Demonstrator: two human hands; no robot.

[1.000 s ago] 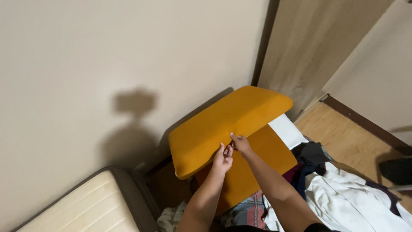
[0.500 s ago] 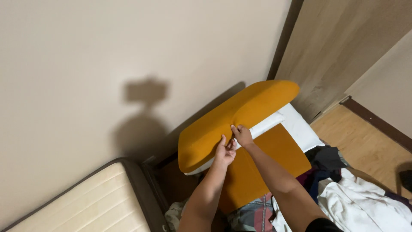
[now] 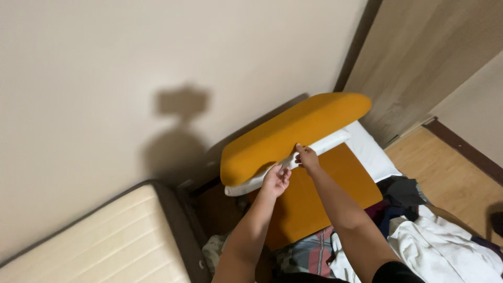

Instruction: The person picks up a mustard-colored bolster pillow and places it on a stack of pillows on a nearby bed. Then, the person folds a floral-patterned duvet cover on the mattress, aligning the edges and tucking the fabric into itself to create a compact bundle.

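Observation:
An orange cushion (image 3: 293, 133) with a white underside is tipped up on its long edge against the wall. My left hand (image 3: 276, 180) pinches the white lower edge near the cushion's left half. My right hand (image 3: 306, 156) grips the same edge a little further right. Beneath both hands lies a second flat orange cushion (image 3: 319, 199), and a white cushion (image 3: 372, 152) shows behind it.
A cream mattress (image 3: 89, 241) with a dark border lies at the lower left. A heap of clothes (image 3: 419, 236), white, dark and plaid, fills the lower right. A wooden door (image 3: 419, 57) and wood floor (image 3: 450, 178) are at the right.
The orange cushion has been tilted further up onto its edge, so its white underside now shows. Both hands stayed on its lower edge.

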